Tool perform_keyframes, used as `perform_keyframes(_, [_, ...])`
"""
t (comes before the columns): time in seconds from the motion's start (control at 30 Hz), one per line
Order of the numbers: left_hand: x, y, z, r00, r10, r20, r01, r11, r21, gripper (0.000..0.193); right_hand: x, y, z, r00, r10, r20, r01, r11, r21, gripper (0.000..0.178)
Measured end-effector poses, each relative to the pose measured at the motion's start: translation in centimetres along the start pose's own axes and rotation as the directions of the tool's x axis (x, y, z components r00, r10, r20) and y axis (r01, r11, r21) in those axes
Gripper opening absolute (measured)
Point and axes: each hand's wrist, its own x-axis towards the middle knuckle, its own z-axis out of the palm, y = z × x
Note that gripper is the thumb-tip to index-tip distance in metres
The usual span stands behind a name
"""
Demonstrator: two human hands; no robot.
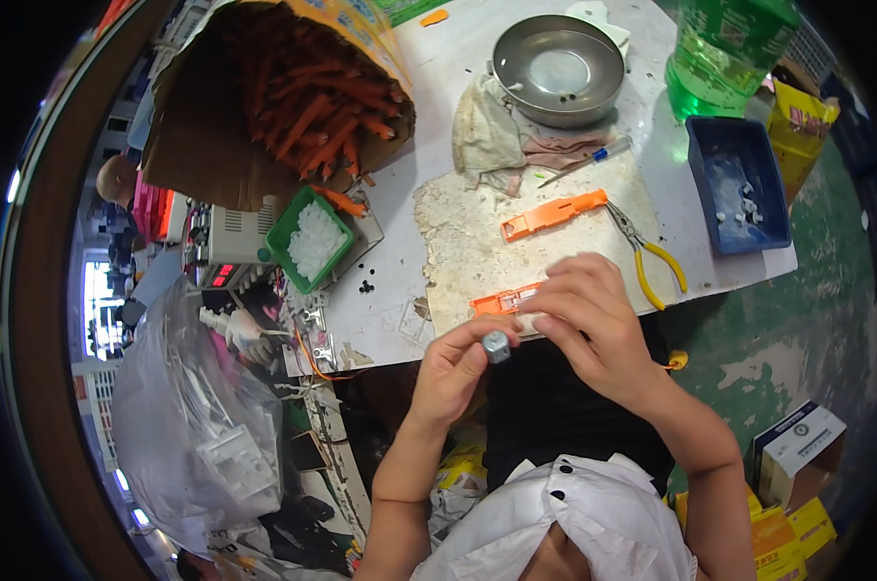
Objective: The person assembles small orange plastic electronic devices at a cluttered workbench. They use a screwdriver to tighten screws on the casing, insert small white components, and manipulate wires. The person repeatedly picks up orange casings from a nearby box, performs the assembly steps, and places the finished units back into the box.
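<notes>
Left hand [455, 363] holds grey piece [497, 347] at table edge [385, 355], pliers [640, 244] well apart

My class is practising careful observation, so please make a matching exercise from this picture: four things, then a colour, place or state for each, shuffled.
Things
1. grey piece
2. pliers
3. metal bowl
4. green tray

Descriptions
A. yellow-handled
B. full of white pieces
C. held in the left hand
D. round, with small dark bits inside

Right pairs: 1-C, 2-A, 3-D, 4-B
</notes>
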Motion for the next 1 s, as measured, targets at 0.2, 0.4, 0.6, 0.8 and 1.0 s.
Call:
perform_keyframes(0.2, [-1.1, -1.5, 1.9, 0.989, -0.134, 0.056, 0.144, 0.960, -0.240, 0.045, -1.2, -2.6, -1.5, 0.991, 0.119, 0.066, -0.129, 0.976, 0.177, 0.018])
perform_keyframes(0.4, [-0.4, -1.4, 2.6, 0.983, 0.116, 0.143, -0.127, 0.990, 0.067, 0.038, -2.1, -3.7, -2.9, 0.987, 0.120, 0.108, -0.135, 0.981, 0.137, 0.021])
perform_keyframes(0.6, [-0.3, -0.6, 3.3, 0.965, 0.218, 0.149, -0.256, 0.911, 0.324, 0.038, -2.7, -4.5, -3.2, 0.993, 0.072, 0.090, -0.074, 0.997, 0.020, 0.021])
perform_keyframes(0.8, [-0.2, -0.6, 3.4, 0.942, 0.293, 0.162, -0.334, 0.848, 0.411, 0.037, -3.2, -4.7, -2.6, 1.000, 0.013, 0.016, -0.011, 0.995, -0.095, 0.020])
perform_keyframes(1.0, [-1.1, -0.9, 3.3, 0.908, 0.401, 0.120, -0.387, 0.693, 0.608, 0.035, -3.7, -4.6, -2.0, 1.000, 0.016, 0.020, -0.012, 0.984, -0.178, 0.018])
